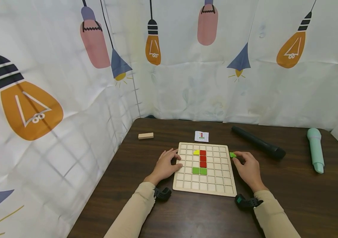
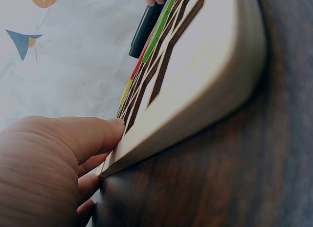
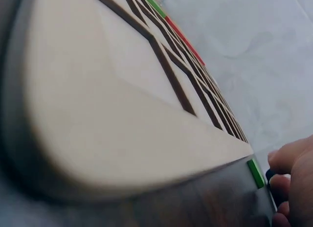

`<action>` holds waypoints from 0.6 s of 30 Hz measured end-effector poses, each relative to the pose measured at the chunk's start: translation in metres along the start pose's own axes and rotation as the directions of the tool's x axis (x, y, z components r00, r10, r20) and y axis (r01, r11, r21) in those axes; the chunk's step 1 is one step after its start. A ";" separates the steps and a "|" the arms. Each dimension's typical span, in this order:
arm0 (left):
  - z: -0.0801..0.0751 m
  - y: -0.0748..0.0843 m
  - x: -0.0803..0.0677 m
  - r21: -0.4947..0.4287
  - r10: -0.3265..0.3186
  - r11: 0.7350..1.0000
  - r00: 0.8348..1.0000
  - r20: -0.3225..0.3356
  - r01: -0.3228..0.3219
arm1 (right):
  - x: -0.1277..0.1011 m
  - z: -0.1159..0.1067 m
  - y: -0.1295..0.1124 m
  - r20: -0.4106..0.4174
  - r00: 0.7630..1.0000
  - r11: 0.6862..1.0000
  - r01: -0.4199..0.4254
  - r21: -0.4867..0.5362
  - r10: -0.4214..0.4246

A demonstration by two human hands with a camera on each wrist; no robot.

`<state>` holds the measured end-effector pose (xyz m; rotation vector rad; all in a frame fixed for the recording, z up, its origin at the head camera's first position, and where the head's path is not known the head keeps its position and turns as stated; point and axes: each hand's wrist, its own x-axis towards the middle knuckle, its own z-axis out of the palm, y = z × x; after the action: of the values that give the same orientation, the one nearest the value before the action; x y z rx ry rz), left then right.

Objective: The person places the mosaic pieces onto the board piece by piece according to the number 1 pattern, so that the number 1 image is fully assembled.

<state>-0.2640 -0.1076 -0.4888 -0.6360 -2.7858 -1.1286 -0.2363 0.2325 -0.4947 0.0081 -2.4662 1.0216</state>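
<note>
A pale wooden grid board lies on the dark table. Set into its squares are several red tiles, two green tiles and a yellow piece. Along the board's left edge rests my left hand, thumb and fingertips touching its rim; the left wrist view shows the thumb on the edge. Just off the right edge, my right hand pinches a small green tile at its fingertips. In the right wrist view that green tile is beside the board's corner, close to the fingertips.
Behind the board lies a small card with a coloured grid pattern. A wooden block is at the back left. To the right are a long black cylinder with a thicker end and a mint-green stick-shaped object. Printed curtains surround the table.
</note>
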 end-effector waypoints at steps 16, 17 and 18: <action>-0.001 0.001 0.000 -0.001 -0.037 0.999 0.999 0.026 0.037 | 0.011 0.003 0.008 0.066 0.996 0.993 -0.045 -0.105 0.052; -0.001 0.001 0.000 0.000 -0.034 0.999 0.999 0.024 0.034 | 0.011 0.003 0.008 0.071 0.996 0.993 -0.043 -0.108 0.051; -0.001 0.001 0.000 0.001 -0.029 1.000 0.999 0.021 0.029 | 0.011 0.003 0.008 0.074 0.996 0.993 -0.039 -0.109 0.047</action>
<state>-0.2639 -0.1074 -0.4872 -0.6127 -2.8213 -1.1328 -0.2486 0.2380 -0.4966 -0.0420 -2.5981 0.9206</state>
